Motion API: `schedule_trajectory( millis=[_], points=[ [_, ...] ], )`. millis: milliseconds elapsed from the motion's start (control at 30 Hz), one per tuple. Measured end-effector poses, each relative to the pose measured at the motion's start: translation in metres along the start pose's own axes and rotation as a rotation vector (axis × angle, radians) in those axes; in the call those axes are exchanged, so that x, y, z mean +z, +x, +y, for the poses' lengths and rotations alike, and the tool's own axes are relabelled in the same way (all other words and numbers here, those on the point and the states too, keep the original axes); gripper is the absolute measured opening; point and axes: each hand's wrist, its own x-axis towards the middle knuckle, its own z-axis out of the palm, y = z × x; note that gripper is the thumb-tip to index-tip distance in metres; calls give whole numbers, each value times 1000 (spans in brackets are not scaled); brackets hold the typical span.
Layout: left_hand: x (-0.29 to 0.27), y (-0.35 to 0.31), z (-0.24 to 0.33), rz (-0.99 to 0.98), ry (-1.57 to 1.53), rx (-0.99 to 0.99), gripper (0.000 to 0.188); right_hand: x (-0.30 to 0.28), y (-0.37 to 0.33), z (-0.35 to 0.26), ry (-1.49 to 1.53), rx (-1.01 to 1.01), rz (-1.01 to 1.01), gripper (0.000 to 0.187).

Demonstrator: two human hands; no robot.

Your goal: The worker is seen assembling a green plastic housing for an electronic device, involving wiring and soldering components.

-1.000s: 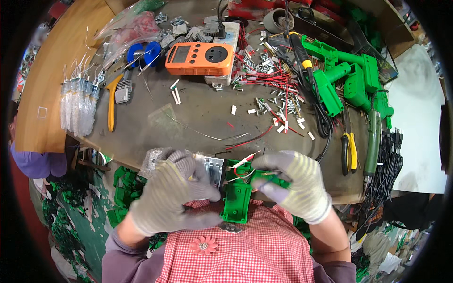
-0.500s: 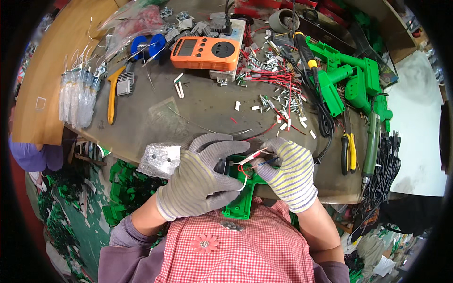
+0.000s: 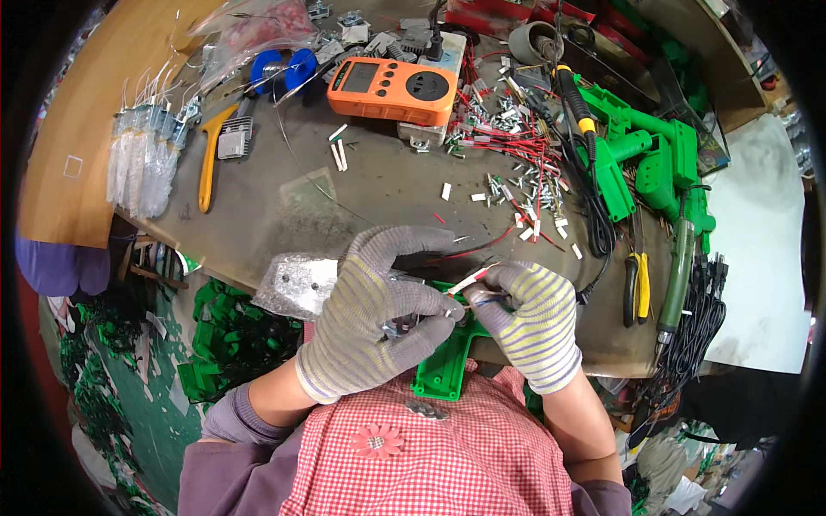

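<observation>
My gloved left hand (image 3: 366, 322) is closed, thumb and fingertips pinched together over the green plastic housing (image 3: 440, 374). What sits in that pinch is mostly hidden; a bit of metal and some dark parts show between the fingers. Opposite it, my gloved right hand (image 3: 533, 322) pinches thin wires, and a white sleeve with a red end (image 3: 471, 279) sticks out at its fingertips. The open housing lies at the bench's front edge, below both hands, its upper part largely covered. Beside my left hand lies a bubble-wrapped part (image 3: 297, 288).
Behind the hands stand an orange meter (image 3: 391, 90), a solder wire spool (image 3: 284, 70) and scattered screws and red wires (image 3: 516, 138). Green housings (image 3: 650, 155), pliers (image 3: 637, 284), a green electric screwdriver (image 3: 678, 275) and black cords (image 3: 697, 318) lie right. A yellow-handled tool (image 3: 208, 163) lies left.
My left fingers have closed together over the housing, where they were spread around it. The white sleeve in my right hand has shifted slightly right. The view has moved a little.
</observation>
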Motion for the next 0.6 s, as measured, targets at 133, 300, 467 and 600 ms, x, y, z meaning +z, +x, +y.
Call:
schedule_trajectory(
  millis=[133, 300, 467, 600],
  points=[
    [1, -3, -1, -19, 27, -80, 13, 1, -5, -2, 69, -20, 83, 10],
    [3, -1, 0, -50, 0, -98, 14, -2, -25, 2, 43, -300, 207, 13],
    [0, 2, -1, -66, -63, -156, 16, 2, -25, -5, 72, -226, 113, 16],
    [2, 2, -2, -64, -61, -110, 16, 13, -25, -4, 22, -266, 170, 18]
  ],
)
